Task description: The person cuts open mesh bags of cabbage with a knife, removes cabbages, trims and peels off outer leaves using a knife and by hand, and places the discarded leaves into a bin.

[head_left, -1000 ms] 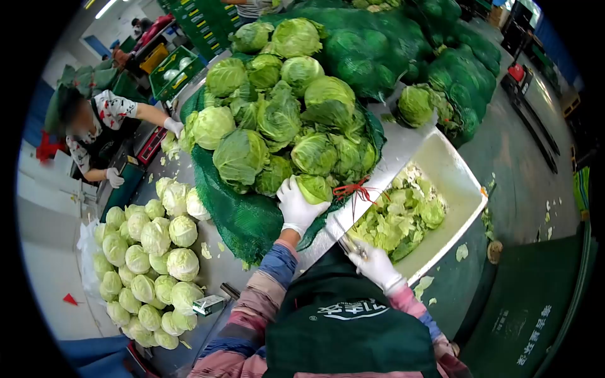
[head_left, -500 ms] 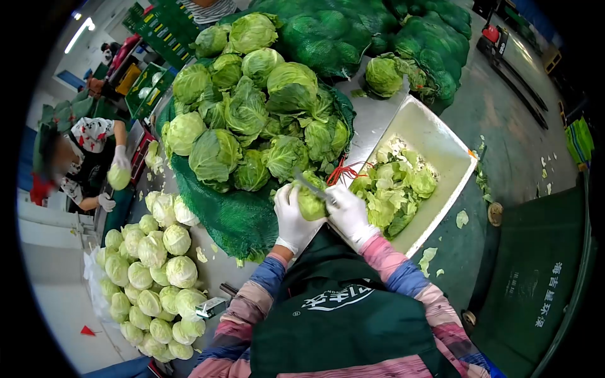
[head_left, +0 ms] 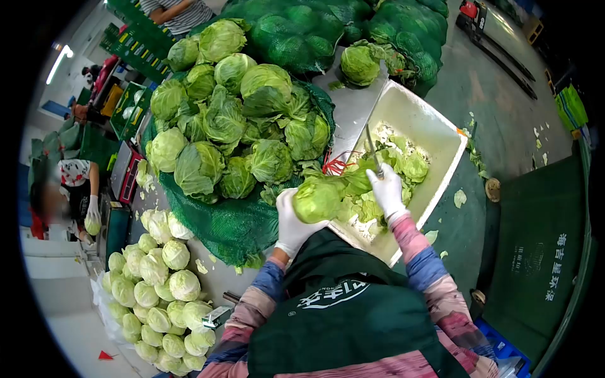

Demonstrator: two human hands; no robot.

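Observation:
My gloved left hand (head_left: 293,222) is closed around a pale green cabbage (head_left: 317,200) in front of my apron. In my gloved right hand (head_left: 386,190) is a knife (head_left: 371,146), its blade pointing up and away from me over a white box (head_left: 433,135). Loose outer leaves (head_left: 357,179) stretch from the cabbage toward the right hand. Cut leaves and bits of stem (head_left: 413,165) lie inside the box. To the left of my hands, untrimmed cabbages (head_left: 225,120) are heaped in an opened green net bag (head_left: 211,230).
Trimmed cabbages (head_left: 153,268) are piled at the lower left beside a small carton (head_left: 216,317). Full net bags (head_left: 296,34) stand at the back. A co-worker (head_left: 79,183) holds a cabbage at far left. A large green bin (head_left: 535,252) stands at right, a pallet jack (head_left: 498,47) beyond.
My right hand with the knife has moved right, away from the cabbage and over the box. Leaves now hang off the cabbage's right side. My view has shifted slightly.

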